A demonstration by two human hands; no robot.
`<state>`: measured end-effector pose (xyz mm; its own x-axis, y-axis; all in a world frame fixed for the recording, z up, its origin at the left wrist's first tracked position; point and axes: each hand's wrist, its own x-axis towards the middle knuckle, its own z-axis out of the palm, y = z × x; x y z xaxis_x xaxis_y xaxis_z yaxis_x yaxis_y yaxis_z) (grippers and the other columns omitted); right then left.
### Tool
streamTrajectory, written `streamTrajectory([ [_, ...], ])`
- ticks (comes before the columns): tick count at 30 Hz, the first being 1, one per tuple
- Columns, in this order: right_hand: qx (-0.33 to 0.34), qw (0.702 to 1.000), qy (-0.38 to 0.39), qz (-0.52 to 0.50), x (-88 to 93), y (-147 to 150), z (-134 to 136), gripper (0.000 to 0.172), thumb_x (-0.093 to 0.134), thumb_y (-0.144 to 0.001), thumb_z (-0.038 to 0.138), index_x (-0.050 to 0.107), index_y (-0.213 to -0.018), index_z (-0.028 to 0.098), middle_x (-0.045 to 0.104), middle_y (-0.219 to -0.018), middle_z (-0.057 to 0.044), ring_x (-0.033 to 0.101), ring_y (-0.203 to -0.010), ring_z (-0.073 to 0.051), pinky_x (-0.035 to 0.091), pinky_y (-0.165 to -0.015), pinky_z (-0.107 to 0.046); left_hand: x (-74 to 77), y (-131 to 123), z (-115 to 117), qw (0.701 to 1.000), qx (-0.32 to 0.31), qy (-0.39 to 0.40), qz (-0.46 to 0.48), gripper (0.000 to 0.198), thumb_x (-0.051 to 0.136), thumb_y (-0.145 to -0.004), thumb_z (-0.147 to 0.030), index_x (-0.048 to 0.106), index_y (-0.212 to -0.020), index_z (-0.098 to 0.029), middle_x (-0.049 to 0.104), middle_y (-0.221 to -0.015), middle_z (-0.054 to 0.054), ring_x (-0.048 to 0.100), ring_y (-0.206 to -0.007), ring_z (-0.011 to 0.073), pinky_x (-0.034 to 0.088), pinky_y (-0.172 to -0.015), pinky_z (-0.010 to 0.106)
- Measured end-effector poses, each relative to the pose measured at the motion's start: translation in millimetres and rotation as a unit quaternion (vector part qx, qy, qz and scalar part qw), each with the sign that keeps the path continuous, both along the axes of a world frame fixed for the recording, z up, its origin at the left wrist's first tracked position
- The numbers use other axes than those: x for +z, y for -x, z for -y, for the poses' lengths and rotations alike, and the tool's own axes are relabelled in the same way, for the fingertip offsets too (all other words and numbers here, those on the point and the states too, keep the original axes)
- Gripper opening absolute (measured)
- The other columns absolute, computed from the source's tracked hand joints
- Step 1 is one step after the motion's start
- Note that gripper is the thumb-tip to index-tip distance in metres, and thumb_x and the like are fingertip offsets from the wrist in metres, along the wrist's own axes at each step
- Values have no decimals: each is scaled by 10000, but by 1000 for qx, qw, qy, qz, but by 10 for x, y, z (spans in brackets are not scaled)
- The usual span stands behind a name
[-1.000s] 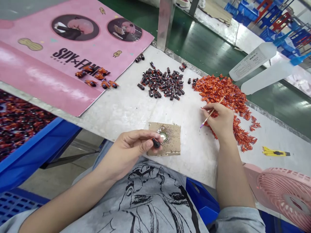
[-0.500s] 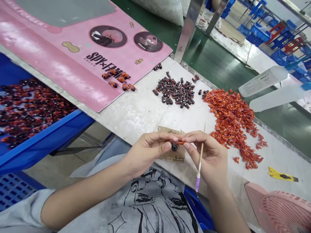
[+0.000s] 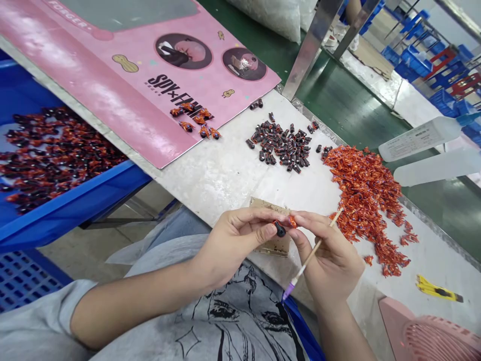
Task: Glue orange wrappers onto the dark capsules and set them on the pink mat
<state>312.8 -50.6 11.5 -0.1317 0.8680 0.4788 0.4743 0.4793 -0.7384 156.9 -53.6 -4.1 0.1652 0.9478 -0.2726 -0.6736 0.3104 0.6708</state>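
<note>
My left hand (image 3: pixel 236 245) pinches a small black capped piece (image 3: pixel 280 229) between thumb and fingers. My right hand (image 3: pixel 328 253) holds a thin wooden stick (image 3: pixel 310 258) with a purple tip, and its fingertips pinch a small orange piece (image 3: pixel 292 221) right beside the black one. Both hands are above a square of glitter-flecked cardboard (image 3: pixel 272 245), mostly hidden beneath them. Farther up the white table (image 3: pixel 221 188) lie a cluster of black pieces (image 3: pixel 280 148) and a heap of orange pieces (image 3: pixel 366 200).
A pink printed board (image 3: pixel 112 65) holds a few joined orange-and-black pieces (image 3: pixel 193 120). A blue crate (image 3: pixel 48 155) full of them is at left. A yellow utility knife (image 3: pixel 438 290), a pink fan (image 3: pixel 439 341) and white plastic bottles (image 3: pixel 421 140) are at right.
Since a second ago, my right hand has moved left from the orange heap to my left hand, now pinching an orange piece. The stick has swung over, and the view has shifted.
</note>
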Motion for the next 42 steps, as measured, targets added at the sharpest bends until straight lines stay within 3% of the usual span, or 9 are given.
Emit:
streamTrajectory([
  [5, 25, 998, 8, -53, 38, 40, 47, 252, 749, -828, 116, 734, -1034, 260, 779, -934, -52, 747, -888, -222, 637, -789, -386, 10, -50, 19, 991, 85, -81, -70, 95, 870, -725, -293, 828, -802, -256, 774, -844, 25, 728, -853, 159, 611, -811, 246],
  [12, 30, 993, -106, 50, 12, 95, 63, 214, 704, -878, 140, 713, -1068, 238, 751, -928, -77, 726, -861, -222, 626, -705, -384, -11, -110, 63, 980, 131, -112, -95, 92, 864, -731, -269, 829, -814, -291, 762, -784, 18, 718, -786, 155, 612, -741, 255],
  [17, 22, 983, -155, 95, 6, 114, 75, 260, 765, -832, 158, 697, -1079, 200, 749, -923, -94, 727, -843, -227, 621, -675, -370, -22, -130, 92, 978, 154, -98, -104, 128, 890, -687, -216, 829, -776, -284, 765, -746, 12, 708, -727, 140, 595, -678, 229],
  [30, 34, 981, -157, 112, 114, 85, 134, 296, 738, -820, 80, 690, -1087, 199, 753, -862, -84, 715, -770, -222, 602, -606, -353, 69, -47, 109, 970, 128, -141, -151, 150, 895, -664, -205, 830, -796, -235, 755, -696, 29, 685, -610, 142, 575, -549, 209],
  [37, 54, 986, -122, 103, 145, 99, 165, 252, 722, -827, 46, 681, -1048, 161, 733, -835, -87, 711, -766, -199, 604, -601, -309, 43, 111, 46, 921, 97, -276, -258, 66, 810, -763, -159, 798, -784, -220, 764, -708, 53, 692, -629, 162, 567, -606, 237],
  [39, 58, 989, -105, 88, 133, 95, 158, 250, 748, -823, 85, 678, -1046, 173, 732, -825, -77, 716, -756, -198, 611, -596, -311, 32, 116, 43, 916, 101, -281, -268, 85, 807, -755, -140, 788, -779, -219, 763, -709, 51, 696, -645, 164, 569, -627, 239],
  [42, 55, 991, -95, 74, 124, 85, 141, 262, 769, -813, 116, 684, -1047, 198, 747, -829, -69, 727, -742, -204, 616, -589, -319, 40, 92, 56, 932, 86, -246, -254, 56, 810, -748, -173, 773, -774, -207, 768, -738, 59, 706, -680, 175, 584, -643, 246],
])
